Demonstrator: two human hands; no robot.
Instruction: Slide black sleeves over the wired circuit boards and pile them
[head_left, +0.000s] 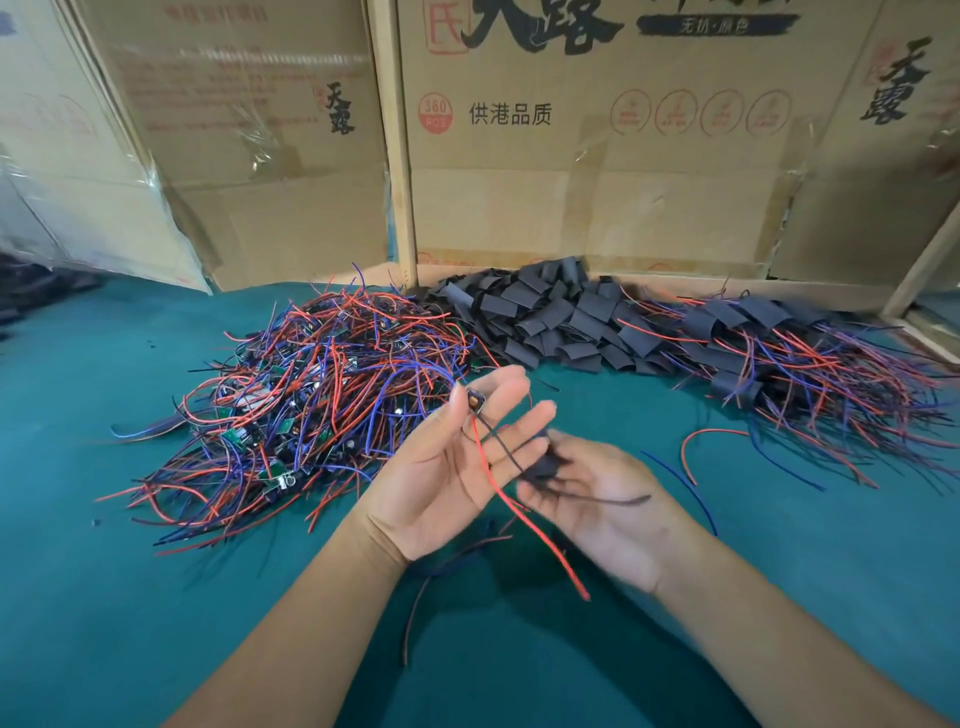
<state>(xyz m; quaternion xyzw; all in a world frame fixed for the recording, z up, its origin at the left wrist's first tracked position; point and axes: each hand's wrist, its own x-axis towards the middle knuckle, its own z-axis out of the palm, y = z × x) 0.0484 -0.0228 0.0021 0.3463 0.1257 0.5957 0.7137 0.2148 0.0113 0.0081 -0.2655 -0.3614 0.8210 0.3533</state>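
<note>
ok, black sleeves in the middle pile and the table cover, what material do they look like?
Black sleeves: matte, thin flattened tube pieces, probably heat-shrink plastic; they lie creased and floppy. Table cover: teal, dull and lint-flecked with no glare, likely felt or similar cloth.

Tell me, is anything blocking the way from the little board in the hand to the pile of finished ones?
Nothing visible does. The left hand pinches the board, and only bare green cloth lies between it and the sleeved pile to the right.
</note>
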